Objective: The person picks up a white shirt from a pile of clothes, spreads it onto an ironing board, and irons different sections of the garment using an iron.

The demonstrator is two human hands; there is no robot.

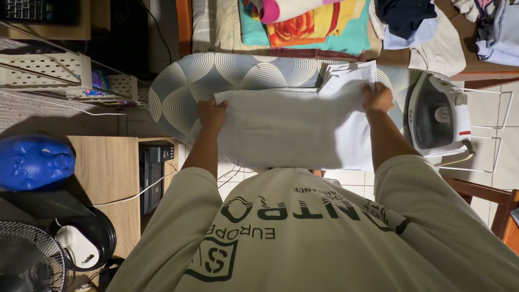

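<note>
A white garment (292, 130) lies spread across an ironing board (178, 81) with a grey cover of curved line patterns. My left hand (212, 114) grips the garment's left edge. My right hand (377, 99) holds the cloth at its right side, where a folded flap rises toward the far edge of the board. Both arms reach out from pale sleeves. A white steam iron (438, 116) rests on the board's right end, close to my right hand.
Folded colourful clothes (308, 24) and a pile of dark and light garments (411, 21) lie beyond the board. A wooden desk (105, 167) stands at the left with a blue mask-shaped object (32, 161). A fan (27, 259) sits at the lower left, a wooden chair (497, 205) at the right.
</note>
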